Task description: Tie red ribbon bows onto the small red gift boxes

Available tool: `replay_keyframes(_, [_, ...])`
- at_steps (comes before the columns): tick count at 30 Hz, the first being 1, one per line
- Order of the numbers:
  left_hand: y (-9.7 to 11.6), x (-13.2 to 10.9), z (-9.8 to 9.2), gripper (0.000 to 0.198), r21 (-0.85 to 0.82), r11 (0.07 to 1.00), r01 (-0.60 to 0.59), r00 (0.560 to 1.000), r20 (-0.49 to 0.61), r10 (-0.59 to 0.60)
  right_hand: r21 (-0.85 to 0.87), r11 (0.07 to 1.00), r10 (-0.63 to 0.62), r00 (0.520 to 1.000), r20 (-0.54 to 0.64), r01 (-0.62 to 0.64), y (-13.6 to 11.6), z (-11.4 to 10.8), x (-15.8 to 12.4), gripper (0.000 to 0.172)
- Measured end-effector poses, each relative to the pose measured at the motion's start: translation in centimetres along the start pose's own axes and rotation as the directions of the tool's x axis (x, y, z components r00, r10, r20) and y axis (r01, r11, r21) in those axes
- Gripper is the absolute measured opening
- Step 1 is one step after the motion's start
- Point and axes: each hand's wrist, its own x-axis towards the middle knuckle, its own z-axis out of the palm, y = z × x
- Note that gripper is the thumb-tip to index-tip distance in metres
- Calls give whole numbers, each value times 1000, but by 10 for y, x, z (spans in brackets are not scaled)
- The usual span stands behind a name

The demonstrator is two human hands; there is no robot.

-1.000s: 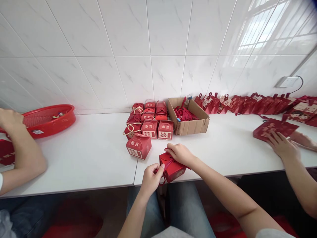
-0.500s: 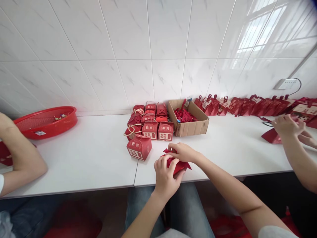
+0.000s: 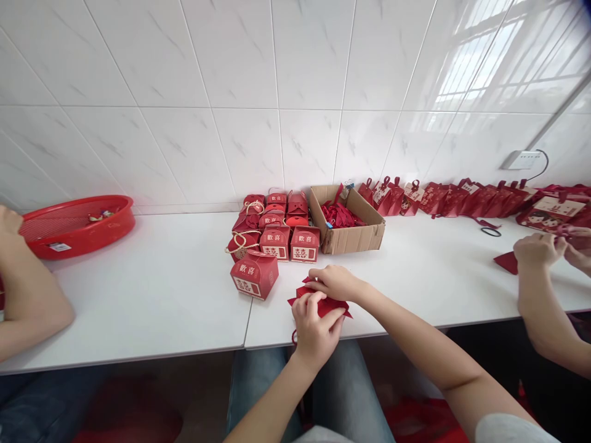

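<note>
A small red gift box (image 3: pixel 329 306) with its flaps spread sits near the front edge of the white table (image 3: pixel 157 295). My left hand (image 3: pixel 314 330) grips it from the near side, fingers curled over its top. My right hand (image 3: pixel 333 282) presses on it from the far side, fingers closed on a flap. A red ribbon loop hangs below my left hand. Just left of the box stands a finished red box with a white label (image 3: pixel 254 274).
A cluster of finished red boxes (image 3: pixel 277 224) stands behind, beside a cardboard carton (image 3: pixel 351 237) of red ribbons. Red bags (image 3: pixel 462 197) line the wall at right. Another person's hands (image 3: pixel 540 249) work at right; another person's arm (image 3: pixel 28 295) and a red basket (image 3: pixel 74 224) are at left.
My left hand moved from pulling the ribbon at the box's near side up onto the box top. The box flaps have spread. The person at right lifted their hands off the flat red bag.
</note>
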Motion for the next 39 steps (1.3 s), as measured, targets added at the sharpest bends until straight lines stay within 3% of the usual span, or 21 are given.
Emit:
replay_keyframes(7, [-14,-19,-14,10,-143,979,143,990,30,-140,-5,1000,-31,999,-35,31,7,5,0,32])
replay_keyframes(11, [-20,-25,-19,5,-228,923,309,951,51,-306,2,1000,-29,999,-40,29,7,7,-2,31])
replay_keyframes(16, [-28,-10,-22,9,-285,845,453,891,129,-435,-3,999,-32,998,-48,32,5,7,-4,30])
replay_keyframes(20, [-41,0,-23,9,-302,848,434,901,164,-403,-31,999,-13,998,-58,11,5,10,-4,32])
replay_keyframes(23, [-44,1,-25,7,-285,876,389,921,113,-372,-46,999,8,998,-69,-11,5,13,-3,34])
replay_keyframes(26, [-40,-1,-30,8,-285,894,347,938,94,-334,-58,998,29,996,-82,-34,5,16,-2,33])
replay_keyframes(33, [-30,-12,-39,15,-311,895,319,945,171,-277,-49,998,36,996,-87,-40,3,22,0,31])
replay_keyframes(39, [-28,-21,-38,16,-344,892,293,955,139,-261,-27,999,28,995,-91,-30,4,28,2,29])
